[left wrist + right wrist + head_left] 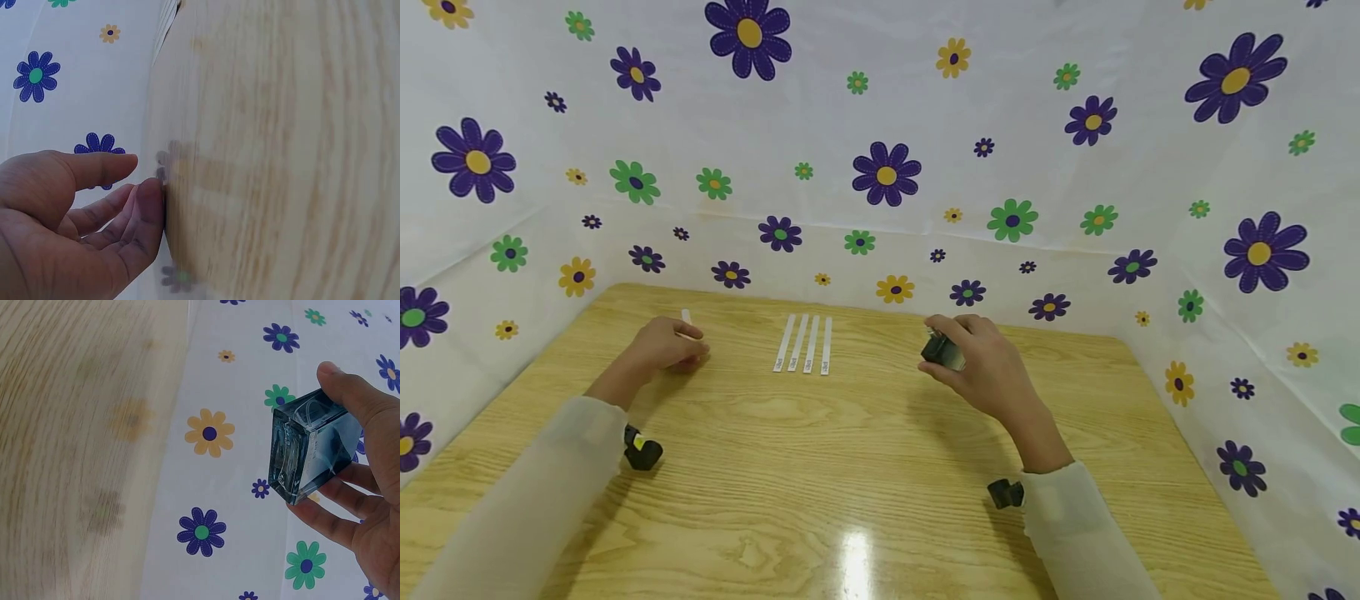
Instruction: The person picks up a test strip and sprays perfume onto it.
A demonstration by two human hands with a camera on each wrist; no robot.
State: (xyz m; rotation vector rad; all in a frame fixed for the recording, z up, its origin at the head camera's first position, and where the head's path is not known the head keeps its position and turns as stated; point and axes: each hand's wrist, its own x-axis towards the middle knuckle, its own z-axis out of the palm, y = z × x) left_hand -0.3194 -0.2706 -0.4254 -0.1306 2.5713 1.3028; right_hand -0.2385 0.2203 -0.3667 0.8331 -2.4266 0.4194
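Observation:
My right hand (988,367) holds a blue glass perfume bottle (312,447) above the right part of the table. The thumb is on one side of it and the fingers on the other, with the thick glass end facing away from the palm in the right wrist view. My left hand (666,343) is low over the table at the left, fingers loosely bent. A white paper strip (687,317) shows just beyond it, partly hidden by the fingers. In the left wrist view, thumb and fingertips stand apart with nothing visible between them.
Several white paper test strips (802,343) lie side by side on the wooden table (820,467), small print at their near ends. A white cloth with flowers (820,125) surrounds the table at the back and both sides. Dark wrist cameras (643,452) sit at both cuffs.

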